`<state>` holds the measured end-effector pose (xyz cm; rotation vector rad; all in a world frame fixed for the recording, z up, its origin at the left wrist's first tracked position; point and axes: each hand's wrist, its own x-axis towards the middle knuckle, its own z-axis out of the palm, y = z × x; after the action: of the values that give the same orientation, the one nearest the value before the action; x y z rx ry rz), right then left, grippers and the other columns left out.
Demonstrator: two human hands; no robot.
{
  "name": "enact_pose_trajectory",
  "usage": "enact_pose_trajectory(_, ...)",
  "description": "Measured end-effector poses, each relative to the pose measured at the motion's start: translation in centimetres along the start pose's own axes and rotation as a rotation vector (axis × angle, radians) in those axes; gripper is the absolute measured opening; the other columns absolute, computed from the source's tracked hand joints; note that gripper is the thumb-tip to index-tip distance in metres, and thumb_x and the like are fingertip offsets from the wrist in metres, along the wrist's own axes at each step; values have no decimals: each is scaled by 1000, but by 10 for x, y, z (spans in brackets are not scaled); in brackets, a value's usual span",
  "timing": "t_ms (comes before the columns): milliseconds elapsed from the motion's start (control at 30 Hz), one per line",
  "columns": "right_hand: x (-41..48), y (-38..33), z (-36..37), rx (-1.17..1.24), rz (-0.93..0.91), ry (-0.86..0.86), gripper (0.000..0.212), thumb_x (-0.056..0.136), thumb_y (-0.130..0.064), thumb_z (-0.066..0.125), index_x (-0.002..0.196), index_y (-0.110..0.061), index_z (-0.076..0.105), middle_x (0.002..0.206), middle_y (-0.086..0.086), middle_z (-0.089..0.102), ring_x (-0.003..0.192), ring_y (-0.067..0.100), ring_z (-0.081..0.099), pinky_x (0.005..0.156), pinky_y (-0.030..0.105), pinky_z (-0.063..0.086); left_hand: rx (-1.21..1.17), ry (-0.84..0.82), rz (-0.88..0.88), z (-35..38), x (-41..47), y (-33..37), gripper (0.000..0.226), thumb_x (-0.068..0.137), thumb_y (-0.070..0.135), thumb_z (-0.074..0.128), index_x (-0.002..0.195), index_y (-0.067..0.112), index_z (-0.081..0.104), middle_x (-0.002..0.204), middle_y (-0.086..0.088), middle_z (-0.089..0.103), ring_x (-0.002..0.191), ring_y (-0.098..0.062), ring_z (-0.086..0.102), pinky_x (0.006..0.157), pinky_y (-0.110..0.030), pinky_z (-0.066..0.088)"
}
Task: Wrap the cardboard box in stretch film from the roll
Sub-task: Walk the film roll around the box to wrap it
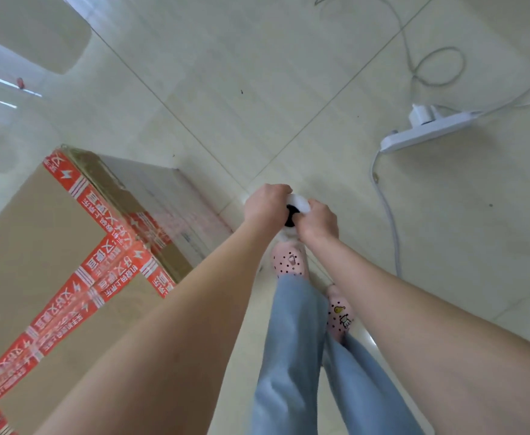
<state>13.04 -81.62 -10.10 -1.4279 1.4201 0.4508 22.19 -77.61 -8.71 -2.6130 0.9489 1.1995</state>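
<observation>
Head view: looks steeply down past both bare forearms to a tiled floor (257,89); the person is standing.
Left hand (265,207): at picture centre, fingers curled over and gripping the 9 o'clock end of the roll.
Right hand (320,221): touching the roll's 3 o'clock side, fingers curled round that end; the fingertips are hidden underneath.
Stretch film roll (298,203): held between the two hands above the floor, with white film wound on it and a dark core end showing. It looks light enough to carry easily. The film should be thin, clingy and quick to tear or rope up, so it is best held by the stiff core ends, as it is now, which leaves the roll free to turn.
Cardboard box (37,240): at 8 o'clock from the hands, standing on the floor, well apart from the roll. It is large, stiff and crossed with red printed tape (100,271). Its side face has a hazy sheen, but I cannot tell whether that is film. It is probably too bulky to lift, so it is easier to walk round; its sharp corners could puncture film pulled taut.
Slippers (288,262): pink and spotted, below light-blue trousers (292,340), at 6 o'clock from the hands.
Power strip (427,130): white, at 2 o'clock, on the floor farther off.
Cable (389,215): runs from the strip toward 5 o'clock and could trip someone circling the box.
</observation>
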Motion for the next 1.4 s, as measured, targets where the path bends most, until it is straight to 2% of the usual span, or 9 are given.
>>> enact_pose_trajectory(67, 4, -9, -3, -41, 0, 24, 17, 79, -17, 53, 95, -19, 60, 98, 6, 66, 85, 27, 58, 66, 28, 39, 43, -1, 18, -6, 6, 1, 30, 83, 6, 49, 109, 14, 63, 106, -9, 64, 78, -26, 51, 64, -29, 38)
enact_pose_trajectory(200, 10, -34, -1, -136, -28, 59, 18, 74, -20, 55, 91, -21, 62, 90, 2, 66, 78, 27, 56, 61, 27, 40, -72, 19, -49, -18, 18, -14, 16, 81, 6, 48, 91, 8, 61, 91, -10, 63, 79, -30, 57, 60, -30, 39)
enact_pose_trajectory(333, 15, -63, 10, -180, -80, 107, 38, 75, -22, 59, 112, -31, 61, 101, 0, 67, 93, 27, 60, 68, 27, 41, -257, 60, -168, -31, 26, -37, 2, 79, 11, 53, 79, 10, 53, 74, -5, 55, 73, -29, 55, 55, -28, 37)
enact_pose_trajectory(567, 26, -104, 37, -68, -82, 9, 49, 79, -24, 60, 126, -22, 48, 116, 2, 61, 98, 26, 59, 73, 27, 41, -566, 59, -426, -52, 37, -83, 35, 80, 34, 59, 94, 2, 63, 81, -14, 69, 78, -32, 69, 72, -41, 59)
enact_pose_trajectory(700, 28, -116, 44, 35, -23, -3, 32, 80, -17, 54, 112, -16, 52, 107, 8, 60, 87, 29, 63, 77, 43, 56, -421, -1, -283, -64, 47, -85, 35, 84, 32, 58, 102, 2, 60, 87, -9, 65, 81, -28, 64, 66, -33, 52)
enact_pose_trajectory(800, 33, -121, 41, -48, -63, 13, 21, 79, -15, 52, 99, -20, 54, 96, 5, 61, 83, 30, 63, 76, 42, 56, -238, 79, -144, -71, 58, -76, 32, 85, 19, 53, 117, 16, 55, 100, -6, 62, 94, -28, 59, 65, -30, 38)
enact_pose_trajectory(967, 41, -134, 38, -156, -123, 20, 23, 73, -18, 54, 94, -27, 61, 90, 0, 64, 81, 27, 63, 71, 34, 54, -159, 114, -111, -81, 74, -78, 22, 81, 12, 49, 100, 13, 61, 90, -5, 60, 86, -27, 60, 60, -29, 37)
enact_pose_trajectory(1233, 45, -171, 59, -133, -185, 59, 47, 77, -26, 61, 123, -23, 53, 103, -3, 62, 95, 23, 58, 71, 27, 40, -755, 194, -459, -88, 77, -117, 14, 79, 18, 57, 83, 4, 59, 81, -9, 65, 73, -30, 68, 69, -39, 58)
enact_pose_trajectory(1400, 49, -188, 68, -182, -176, -27, 11, 81, -20, 53, 91, -17, 54, 99, 6, 62, 91, 28, 57, 67, 29, 38, -1087, 157, -632, -85, 71, -120, 13, 81, 19, 60, 74, 8, 56, 79, -8, 64, 56, -24, 67, 59, -33, 60)
